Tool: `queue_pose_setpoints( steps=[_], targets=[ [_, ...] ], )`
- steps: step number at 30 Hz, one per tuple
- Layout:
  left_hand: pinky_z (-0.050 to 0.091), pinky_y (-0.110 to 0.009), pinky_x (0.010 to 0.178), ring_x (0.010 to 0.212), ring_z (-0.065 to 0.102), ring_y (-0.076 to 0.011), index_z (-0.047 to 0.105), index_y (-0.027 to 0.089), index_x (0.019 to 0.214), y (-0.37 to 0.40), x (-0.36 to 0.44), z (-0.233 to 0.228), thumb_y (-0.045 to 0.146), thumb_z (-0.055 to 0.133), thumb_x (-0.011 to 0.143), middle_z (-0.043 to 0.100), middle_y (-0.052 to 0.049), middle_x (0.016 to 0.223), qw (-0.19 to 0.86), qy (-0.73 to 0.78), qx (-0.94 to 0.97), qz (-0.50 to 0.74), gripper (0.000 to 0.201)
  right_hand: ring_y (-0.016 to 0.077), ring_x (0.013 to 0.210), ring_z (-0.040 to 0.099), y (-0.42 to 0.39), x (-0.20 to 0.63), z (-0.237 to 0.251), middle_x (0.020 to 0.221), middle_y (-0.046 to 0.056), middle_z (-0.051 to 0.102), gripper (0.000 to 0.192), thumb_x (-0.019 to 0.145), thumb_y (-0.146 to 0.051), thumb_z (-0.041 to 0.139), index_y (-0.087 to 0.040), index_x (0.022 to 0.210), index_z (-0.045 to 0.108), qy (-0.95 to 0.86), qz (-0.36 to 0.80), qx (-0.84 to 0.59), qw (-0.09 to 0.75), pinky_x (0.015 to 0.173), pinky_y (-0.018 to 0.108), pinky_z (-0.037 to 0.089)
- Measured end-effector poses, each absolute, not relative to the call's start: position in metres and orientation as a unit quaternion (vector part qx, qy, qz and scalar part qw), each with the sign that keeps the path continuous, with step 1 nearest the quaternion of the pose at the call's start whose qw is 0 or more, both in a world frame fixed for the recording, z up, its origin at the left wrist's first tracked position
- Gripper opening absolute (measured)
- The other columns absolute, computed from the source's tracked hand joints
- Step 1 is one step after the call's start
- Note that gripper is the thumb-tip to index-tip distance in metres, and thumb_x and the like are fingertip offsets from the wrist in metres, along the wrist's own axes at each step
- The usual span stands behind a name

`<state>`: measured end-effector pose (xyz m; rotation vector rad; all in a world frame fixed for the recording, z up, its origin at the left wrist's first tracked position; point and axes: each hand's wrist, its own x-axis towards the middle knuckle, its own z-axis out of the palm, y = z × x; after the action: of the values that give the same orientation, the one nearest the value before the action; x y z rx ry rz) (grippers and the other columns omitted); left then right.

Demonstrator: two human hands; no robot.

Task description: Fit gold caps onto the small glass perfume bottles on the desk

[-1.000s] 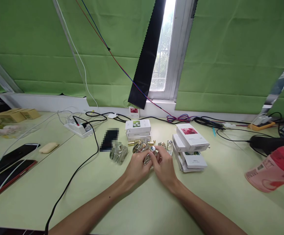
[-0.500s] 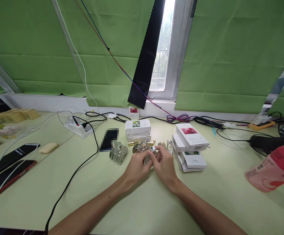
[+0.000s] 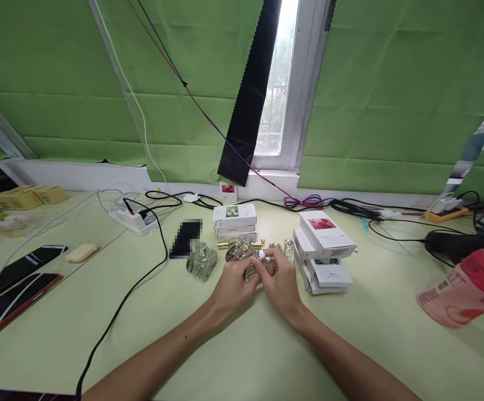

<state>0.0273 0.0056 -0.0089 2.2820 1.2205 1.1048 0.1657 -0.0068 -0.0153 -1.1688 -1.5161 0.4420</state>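
Forearms enter from the near edge and meet at a small glass bottle (image 3: 253, 269), held low over the table (image 3: 233, 356). Left hand (image 3: 234, 283) wraps the bottle's body, fingers closed around it. Right hand (image 3: 280, 281) pinches the silver cap (image 3: 260, 255) at the bottle's top between thumb and forefinger. Judgement: the cap work goes best with the left grip firm on the glass and low over the table, the right fingertips acting on the cap alone, since smooth glass slips readily.

Just left of the held bottle lies another clear bottle (image 3: 202, 262); just behind it sit more glass pieces and gold caps (image 3: 242, 245). Right of it stands a stack of white boxes (image 3: 324, 250); behind it, a second stack (image 3: 234, 220).

Fingers hide most of the held bottle; its shape, contents and cap seating cannot be determined. A pixelated dark patch (image 3: 186, 238) left of it is unreadable.
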Motion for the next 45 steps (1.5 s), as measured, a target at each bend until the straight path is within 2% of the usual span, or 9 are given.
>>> queue_pose_setpoints(
  steps=[7,12,17,19,23,27,36,45],
  targets=[
    [0.036,-0.023,0.058,0.053,0.045,-0.0103,0.067,0.015,0.076,0.0053,0.0269,-0.0096,0.017,0.054,0.089,0.057,0.003,0.057,0.163,0.424,0.804,0.384,0.019,0.0122,0.048,0.044,-0.0096,0.1637,-0.0146,0.064,-0.004,0.056,0.021,0.094,-0.04,0.06,-0.019,0.093,0.062,-0.639,0.181,-0.501,0.556,0.05,0.026,0.037],
    [0.038,-0.023,0.059,0.054,0.047,-0.0107,0.067,0.016,0.076,0.0055,0.027,-0.0091,0.016,0.055,0.088,0.06,0.002,0.06,0.163,0.415,0.807,0.387,0.017,0.015,0.057,0.054,-0.0116,0.1616,-0.0148,0.082,0.004,0.068,0.023,0.095,-0.038,0.057,-0.018,0.103,0.065,-0.639,0.179,-0.493,0.562,0.054,0.028,0.043],
    [0.039,-0.023,0.06,0.057,0.049,-0.0113,0.068,0.016,0.078,0.0044,0.0275,-0.0062,0.014,0.054,0.087,0.063,0.001,0.063,0.172,0.408,0.806,0.392,0.017,0.0168,0.065,0.057,-0.0127,0.161,-0.0134,0.095,0.008,0.071,0.026,0.097,-0.035,0.055,-0.018,0.113,0.067,-0.651,0.182,-0.481,0.558,0.061,0.029,0.046],
    [0.039,-0.023,0.061,0.057,0.049,-0.0114,0.068,0.016,0.077,0.0038,0.0274,-0.0052,0.014,0.054,0.087,0.063,0.001,0.063,0.179,0.412,0.805,0.388,0.018,0.0164,0.064,0.057,-0.0131,0.1611,-0.0131,0.092,0.007,0.071,0.025,0.098,-0.035,0.053,-0.018,0.11,0.067,-0.654,0.181,-0.478,0.557,0.061,0.029,0.046],
    [0.038,-0.023,0.06,0.056,0.048,-0.0113,0.069,0.016,0.077,0.0032,0.0278,-0.0042,0.014,0.054,0.087,0.062,0.002,0.061,0.18,0.416,0.801,0.39,0.018,0.0143,0.056,0.051,-0.0129,0.1616,-0.0141,0.072,0.002,0.064,0.024,0.098,-0.037,0.052,-0.018,0.096,0.067,-0.653,0.169,-0.489,0.552,0.056,0.027,0.042],
    [0.038,-0.023,0.059,0.054,0.047,-0.0109,0.068,0.016,0.077,0.0033,0.0278,-0.0049,0.015,0.054,0.088,0.06,0.002,0.059,0.171,0.414,0.804,0.391,0.018,0.0134,0.051,0.046,-0.0121,0.1621,-0.0155,0.062,-0.003,0.055,0.026,0.098,-0.04,0.053,-0.018,0.095,0.066,-0.65,0.165,-0.495,0.553,0.053,0.026,0.038],
    [0.036,-0.023,0.057,0.053,0.045,-0.0104,0.064,0.016,0.074,0.0043,0.0271,-0.0101,0.016,0.054,0.089,0.057,0.002,0.058,0.172,0.42,0.803,0.386,0.018,0.0113,0.047,0.038,-0.0124,0.1625,-0.0148,0.055,-0.008,0.043,0.025,0.094,-0.043,0.059,-0.018,0.092,0.063,-0.629,0.201,-0.494,0.565,0.048,0.025,0.031],
    [0.036,-0.023,0.057,0.053,0.046,-0.0104,0.063,0.015,0.074,0.005,0.0282,-0.0111,0.018,0.055,0.09,0.058,0.002,0.058,0.161,0.414,0.803,0.398,0.019,0.0104,0.047,0.036,-0.0113,0.1625,-0.0167,0.057,-0.008,0.042,0.025,0.093,-0.044,0.061,-0.019,0.091,0.061,-0.613,0.231,-0.493,0.572,0.047,0.024,0.028]
  ],
)
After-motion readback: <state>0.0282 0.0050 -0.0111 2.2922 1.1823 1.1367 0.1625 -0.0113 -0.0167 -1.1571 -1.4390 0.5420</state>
